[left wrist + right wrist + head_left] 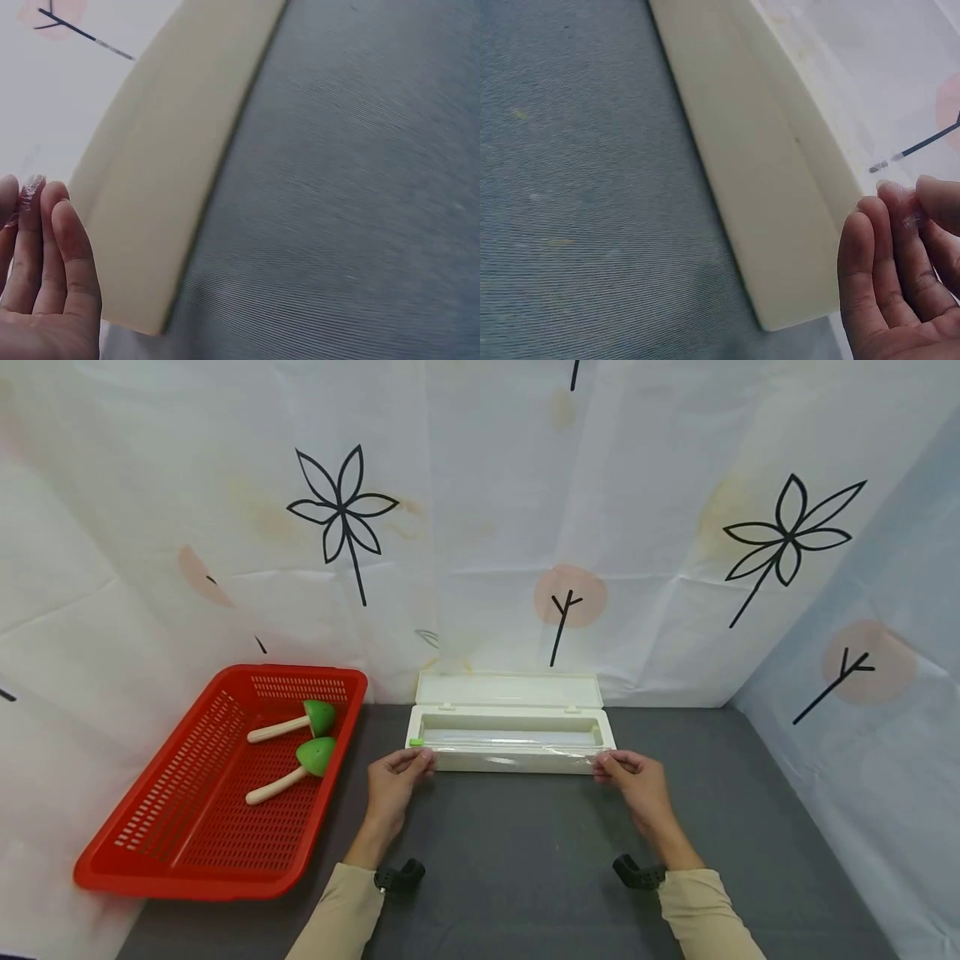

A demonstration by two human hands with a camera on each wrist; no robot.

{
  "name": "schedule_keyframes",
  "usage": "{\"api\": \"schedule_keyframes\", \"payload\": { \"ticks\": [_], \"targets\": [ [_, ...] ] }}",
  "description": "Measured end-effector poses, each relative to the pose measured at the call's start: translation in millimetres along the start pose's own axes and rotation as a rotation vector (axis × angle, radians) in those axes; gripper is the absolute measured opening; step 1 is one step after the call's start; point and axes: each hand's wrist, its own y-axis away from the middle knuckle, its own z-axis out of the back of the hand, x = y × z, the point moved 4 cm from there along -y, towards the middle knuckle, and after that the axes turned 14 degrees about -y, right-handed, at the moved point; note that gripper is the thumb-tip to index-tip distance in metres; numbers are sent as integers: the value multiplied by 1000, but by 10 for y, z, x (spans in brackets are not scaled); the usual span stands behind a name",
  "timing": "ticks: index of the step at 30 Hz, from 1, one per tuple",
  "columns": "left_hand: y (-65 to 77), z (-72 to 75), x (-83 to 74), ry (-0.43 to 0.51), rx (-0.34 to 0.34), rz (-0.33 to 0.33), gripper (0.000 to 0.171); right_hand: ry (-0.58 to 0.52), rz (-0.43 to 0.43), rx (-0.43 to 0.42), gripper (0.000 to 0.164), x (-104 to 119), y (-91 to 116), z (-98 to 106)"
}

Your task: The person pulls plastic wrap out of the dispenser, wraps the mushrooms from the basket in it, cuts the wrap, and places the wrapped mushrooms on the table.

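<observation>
A long cream-white cling film dispenser [610, 735] sits at the back of the table, its hinged lid [508, 689] raised. Clear cling film [517, 747] stretches across its front between both hands. My left hand [393, 785] pinches the film's left corner between thumb and fingers, beside a small green slider [416, 742]. At the other end, my right hand [637, 787] pinches the right corner. Crinkled film [31, 189] shows at the left fingertips in the left wrist view, and a bit of film [913, 220] at the right ones in the right wrist view.
To the left stands a red plastic basket [187, 893] holding two green-capped, mushroom-shaped things [316, 756] with pale stems. A white printed cloth [480, 527] hangs right behind the dispenser and along the sides. Dark grey cloth [517, 860] covers the table.
</observation>
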Motion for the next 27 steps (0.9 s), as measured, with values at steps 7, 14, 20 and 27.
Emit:
{"api": "schedule_keyframes", "payload": {
  "ticks": [7, 14, 20, 27],
  "targets": [
    [-68, -2, -210, 6, -4, -26, 27, -60, -4, 4, 34, 149, -89, -23],
    [-120, -56, -413, -4, -8, -31, 29, -51, 24, 56, 35, 335, -183, -103],
    [-200, -46, -555, 26, -37, -26, 30, -105, 49, 73, 36, 470, -273, -134],
    [-254, -34, -708, 55, -26, -35, 34, -144, 44, 69, 39, 603, -332, -139]
  ]
}}
